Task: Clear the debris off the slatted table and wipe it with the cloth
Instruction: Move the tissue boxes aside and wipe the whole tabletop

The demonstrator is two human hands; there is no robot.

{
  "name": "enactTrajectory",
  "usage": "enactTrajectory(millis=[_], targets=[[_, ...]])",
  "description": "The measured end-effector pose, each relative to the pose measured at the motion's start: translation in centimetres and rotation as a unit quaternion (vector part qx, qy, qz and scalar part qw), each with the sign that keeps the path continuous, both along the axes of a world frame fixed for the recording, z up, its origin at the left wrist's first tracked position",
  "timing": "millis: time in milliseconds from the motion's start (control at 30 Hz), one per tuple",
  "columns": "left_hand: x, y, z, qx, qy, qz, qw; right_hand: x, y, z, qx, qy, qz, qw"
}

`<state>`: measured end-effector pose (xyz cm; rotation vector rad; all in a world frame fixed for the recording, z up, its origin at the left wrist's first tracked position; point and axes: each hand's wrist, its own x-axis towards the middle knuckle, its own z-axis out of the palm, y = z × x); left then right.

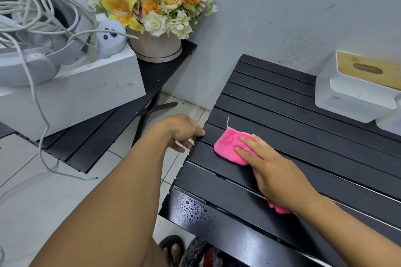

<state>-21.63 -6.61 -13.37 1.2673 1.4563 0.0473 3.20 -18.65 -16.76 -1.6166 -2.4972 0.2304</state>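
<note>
A black slatted table [282, 97] fills the right half of the head view. A pink cloth [227, 144] lies flat on it near the left edge, a loose thread trailing from its far corner. My right hand [275, 171] presses the cloth down with straight fingers; another bit of the cloth shows under my wrist. My left hand [184, 134] rests on the table's left edge, thumb on top and fingers curled just below the rim. Water droplets [195, 210] bead on the nearest slat.
White tissue box with a wooden lid [355, 89] stands at the table's far right by the wall. A second black table [91, 145] on the left carries a white box [76, 91] of headsets and cables, and a flower bouquet [156, 6]. Tiled floor lies between.
</note>
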Motion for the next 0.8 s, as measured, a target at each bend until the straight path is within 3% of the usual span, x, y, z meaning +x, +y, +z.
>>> enactTrajectory(millis=[167,400,800], targets=[[-0.4,0.3,0.8,-0.016,0.032,-0.063,0.997,-1.3,2.1,0.4,0.027,0.01,-0.015,0.999],[-0.5,0.4,0.6,-0.025,0.03,-0.074,0.996,-4.9,9.1,0.3,-0.016,-0.004,-0.046,0.999],[-0.7,0.8,0.5,-0.037,0.019,-0.077,0.996,0.1,-1.5,-0.1,0.013,0.03,-0.016,0.999]])
